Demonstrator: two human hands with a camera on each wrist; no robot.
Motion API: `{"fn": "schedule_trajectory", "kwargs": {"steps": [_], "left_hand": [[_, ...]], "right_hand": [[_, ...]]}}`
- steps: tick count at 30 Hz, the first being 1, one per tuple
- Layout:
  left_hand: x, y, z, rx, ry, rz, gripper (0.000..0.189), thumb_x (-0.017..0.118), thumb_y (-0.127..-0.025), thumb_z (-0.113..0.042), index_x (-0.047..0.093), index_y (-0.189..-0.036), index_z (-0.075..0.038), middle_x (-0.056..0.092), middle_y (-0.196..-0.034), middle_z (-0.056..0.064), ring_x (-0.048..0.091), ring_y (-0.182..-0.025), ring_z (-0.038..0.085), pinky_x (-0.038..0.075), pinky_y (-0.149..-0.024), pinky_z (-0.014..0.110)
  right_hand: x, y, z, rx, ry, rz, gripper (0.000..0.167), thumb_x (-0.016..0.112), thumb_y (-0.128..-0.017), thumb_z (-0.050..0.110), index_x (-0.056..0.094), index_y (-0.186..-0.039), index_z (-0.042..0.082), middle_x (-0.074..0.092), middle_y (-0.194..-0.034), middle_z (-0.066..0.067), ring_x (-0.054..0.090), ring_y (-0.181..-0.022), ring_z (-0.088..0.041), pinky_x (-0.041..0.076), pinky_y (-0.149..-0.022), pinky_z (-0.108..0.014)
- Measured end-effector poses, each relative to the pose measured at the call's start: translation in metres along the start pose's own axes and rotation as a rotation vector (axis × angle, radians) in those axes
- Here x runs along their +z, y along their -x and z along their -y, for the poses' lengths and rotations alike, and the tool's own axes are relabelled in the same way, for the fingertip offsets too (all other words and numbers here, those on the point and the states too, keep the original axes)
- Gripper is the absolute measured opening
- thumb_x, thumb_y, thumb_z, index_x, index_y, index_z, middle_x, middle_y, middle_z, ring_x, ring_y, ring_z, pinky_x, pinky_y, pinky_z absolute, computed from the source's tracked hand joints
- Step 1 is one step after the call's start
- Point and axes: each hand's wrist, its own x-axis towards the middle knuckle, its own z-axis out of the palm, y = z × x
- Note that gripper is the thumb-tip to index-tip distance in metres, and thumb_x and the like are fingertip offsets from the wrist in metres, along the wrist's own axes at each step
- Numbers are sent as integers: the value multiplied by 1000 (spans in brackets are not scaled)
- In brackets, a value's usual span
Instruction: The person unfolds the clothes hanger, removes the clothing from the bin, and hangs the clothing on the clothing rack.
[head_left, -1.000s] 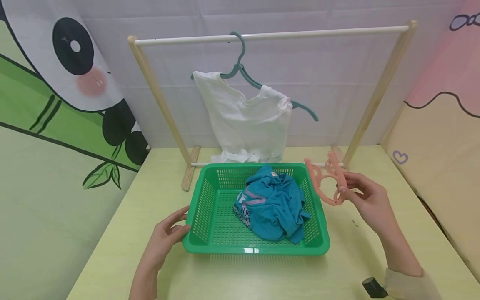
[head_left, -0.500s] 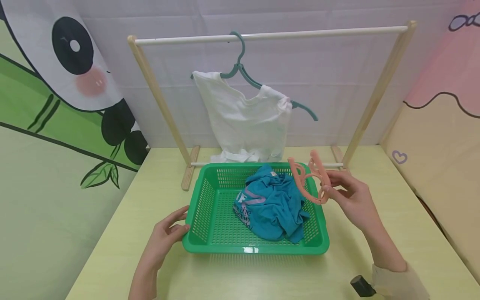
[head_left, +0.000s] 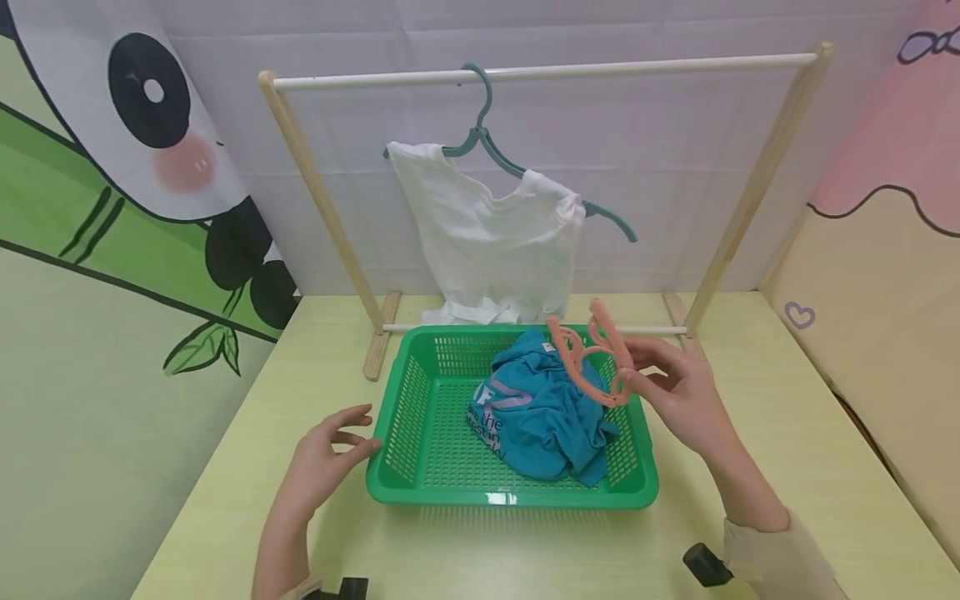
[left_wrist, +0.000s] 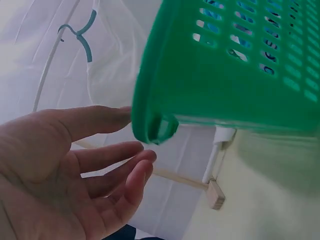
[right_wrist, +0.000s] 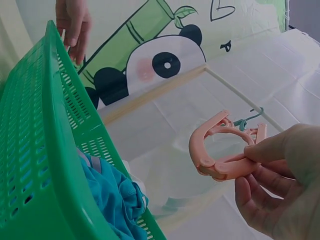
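My right hand (head_left: 670,392) pinches a folded pink folding hanger (head_left: 587,367) between thumb and fingers, above the right part of the green basket (head_left: 510,500). The right wrist view shows the same folding hanger (right_wrist: 202,155) with its hinged arms bent into a loop. A crumpled blue T-shirt (head_left: 551,417) with printed letters lies in the basket's right half. At the basket's left side, my left hand (head_left: 322,458) has loosely bent, spread fingers, its thumb tip right at the rim. In the left wrist view the fingers (left_wrist: 117,175) hang beneath the basket's rim, holding nothing.
Behind the basket stands a wooden rack with a white top bar (head_left: 637,70). A teal hanger (head_left: 480,133) hangs from it, bearing a white sleeveless top (head_left: 495,233) that droops off to the left. Printed cloth walls enclose the pale yellow table (head_left: 225,517) on the sides.
My right hand has moved left with the folding hanger, from beside the basket to over the blue T-shirt. My left hand's fingers have loosened and come away from the basket's rim a little.
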Motion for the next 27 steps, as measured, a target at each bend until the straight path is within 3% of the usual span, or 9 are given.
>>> {"fn": "schedule_trajectory", "kwargs": {"steps": [3,7,12,16,23,27], "left_hand": [[-2,-1,-18,45,-64,-73,52,70,-93,-20,52,-141,-12,61,-134,14,61,-113,28,53,-90,36],[-3,-3,-46,143,-19,-95,48,70,-93,-18,55,-139,-15,62,-132,10,63,-111,26,54,-92,37],[1,-11,-76,249,79,-67,44,71,-92,-17,59,-134,-14,62,-134,8,65,-105,23,55,-87,22],[9,-19,-95,269,150,-52,44,70,-92,-15,59,-134,-15,62,-135,7,65,-105,22,54,-85,17],[36,-35,-125,354,282,-5,40,69,-93,-15,61,-133,-14,65,-130,11,68,-103,26,58,-84,25],[52,-41,-137,372,366,32,40,67,-95,-20,60,-134,-16,64,-132,10,69,-104,25,60,-83,29]], "right_hand": [[3,-1,1,8,-4,14,34,65,-93,0,63,-127,3,68,-100,14,65,-91,-8,59,-69,-23],[6,-3,2,26,3,25,34,65,-93,3,63,-127,5,68,-99,14,65,-91,-8,59,-70,-24],[10,-6,5,29,17,28,35,66,-93,3,64,-127,7,69,-100,9,64,-91,-7,59,-70,-24],[13,-8,7,20,9,33,35,66,-93,3,64,-127,7,69,-100,3,64,-91,-6,58,-69,-23],[18,-10,9,22,-6,58,34,65,-93,4,64,-127,7,69,-101,-8,63,-92,-6,59,-70,-24],[22,-12,12,28,-11,74,34,65,-94,6,63,-128,8,68,-103,-16,64,-93,-7,59,-72,-26]]}}
